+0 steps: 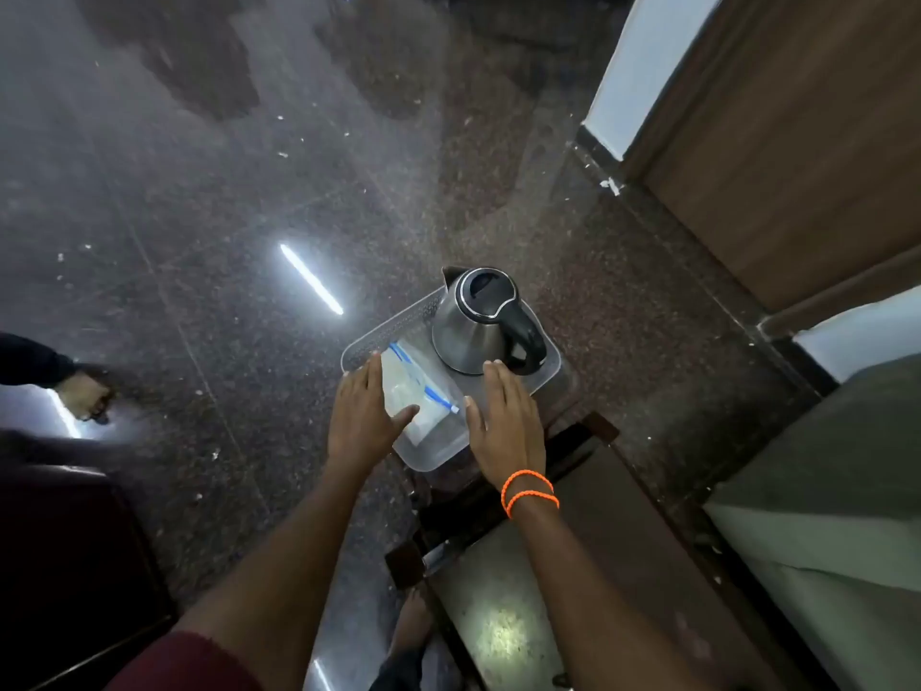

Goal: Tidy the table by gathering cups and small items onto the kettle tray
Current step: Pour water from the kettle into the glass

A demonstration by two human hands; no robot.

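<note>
Head view: my left hand (361, 421) and right hand (506, 421), both flat and open, gripping nothing, flank the tray (393, 326); kettle (481, 326) and zip bag (423, 391) sit on it (no cups visible). I'd grip both rims evenly.

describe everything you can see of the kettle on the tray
The kettle is an electric jug type with a brushed, metal-looking body that widens toward the base, a black lid ringed in shiny trim, a black handle facing the person, and a spout pointing away. It stands upright with the lid closed at the far end of the clear plastic tray, beyond a clear zip bag. The right hand reaches close to its base; contact is unclear.
</note>
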